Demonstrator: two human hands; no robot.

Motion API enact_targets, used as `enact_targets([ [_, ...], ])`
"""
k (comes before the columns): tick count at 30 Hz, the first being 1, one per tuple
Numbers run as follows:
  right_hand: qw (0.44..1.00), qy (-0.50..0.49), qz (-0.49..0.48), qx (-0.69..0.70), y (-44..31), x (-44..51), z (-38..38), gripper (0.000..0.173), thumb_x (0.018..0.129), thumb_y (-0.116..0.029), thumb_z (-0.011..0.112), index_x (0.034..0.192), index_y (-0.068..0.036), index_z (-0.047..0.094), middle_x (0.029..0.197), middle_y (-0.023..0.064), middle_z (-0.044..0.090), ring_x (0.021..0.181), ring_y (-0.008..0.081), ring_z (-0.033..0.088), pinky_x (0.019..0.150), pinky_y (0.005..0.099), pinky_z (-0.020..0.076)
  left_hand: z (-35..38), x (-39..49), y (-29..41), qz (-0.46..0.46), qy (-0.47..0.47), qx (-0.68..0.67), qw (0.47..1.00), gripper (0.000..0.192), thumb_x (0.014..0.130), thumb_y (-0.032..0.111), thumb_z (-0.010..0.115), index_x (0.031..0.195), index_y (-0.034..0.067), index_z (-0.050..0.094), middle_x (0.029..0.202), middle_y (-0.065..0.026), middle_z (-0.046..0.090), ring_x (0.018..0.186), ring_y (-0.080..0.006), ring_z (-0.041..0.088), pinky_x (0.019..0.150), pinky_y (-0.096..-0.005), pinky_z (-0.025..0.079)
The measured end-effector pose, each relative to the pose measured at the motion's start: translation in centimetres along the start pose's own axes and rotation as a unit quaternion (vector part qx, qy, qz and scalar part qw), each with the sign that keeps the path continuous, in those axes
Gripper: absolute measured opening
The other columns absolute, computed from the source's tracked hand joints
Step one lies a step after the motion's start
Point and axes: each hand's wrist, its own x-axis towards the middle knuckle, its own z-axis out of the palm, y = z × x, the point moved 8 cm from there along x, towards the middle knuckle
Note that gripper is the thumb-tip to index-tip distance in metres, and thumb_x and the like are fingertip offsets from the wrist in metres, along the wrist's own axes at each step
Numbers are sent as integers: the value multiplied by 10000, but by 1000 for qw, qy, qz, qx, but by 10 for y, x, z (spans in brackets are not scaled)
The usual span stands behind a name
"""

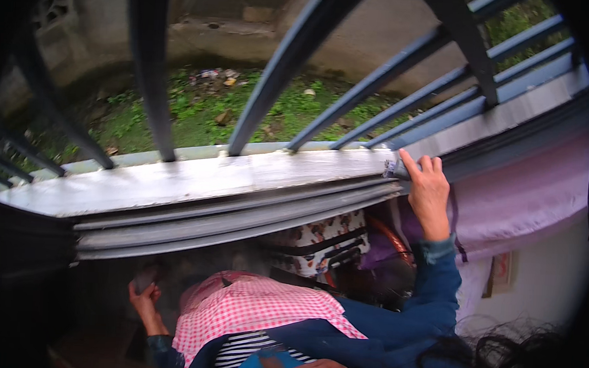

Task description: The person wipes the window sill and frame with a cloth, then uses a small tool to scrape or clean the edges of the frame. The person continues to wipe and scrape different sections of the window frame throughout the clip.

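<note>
My right hand (430, 193) presses a small greyish wad, apparently a folded cloth (399, 168), onto the white window sill (195, 179). The wad touches the sill near the end of the grey metal window tracks (242, 221). Low on the left, my left hand (144, 298) is raised beside my body, below the tracks. Between its fingers is a dark object (144, 277), too blurred and shaded to name. A pink-and-white checked apron (263, 302) covers my front.
Blue-grey metal bars (285, 68) rise along the sill's outer edge, with weedy ground (203, 114) beyond them. A purple curtain (519, 181) hangs to the right of my right arm. Under the tracks is a patterned white item (316, 240) among dark clutter.
</note>
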Motion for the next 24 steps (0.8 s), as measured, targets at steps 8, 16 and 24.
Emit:
enact_targets([
  [8,859,125,-257,425,-242,49,-100,634,704,-86,697,1327,-108,582,840,69,570,736,239,553,627,350,496,3,-7,21,17,-32,-33,999,411,776,-91,660,1145,63,568,806,-67,638,581,-130,610,534,-254,549],
  [16,961,-32,-115,250,-108,27,-5,646,674,12,669,1276,-220,628,855,38,614,762,257,592,636,370,524,-17,5,15,14,-31,-26,999,408,770,-98,659,1137,58,571,761,-59,626,557,-128,599,525,-259,543],
  [24,967,-2,-101,232,-109,25,-60,610,693,32,609,1269,-167,634,875,74,591,814,261,573,652,376,523,-6,18,12,1,-26,8,1000,583,747,-97,686,1277,57,499,787,-83,642,592,-166,633,520,-278,551],
])
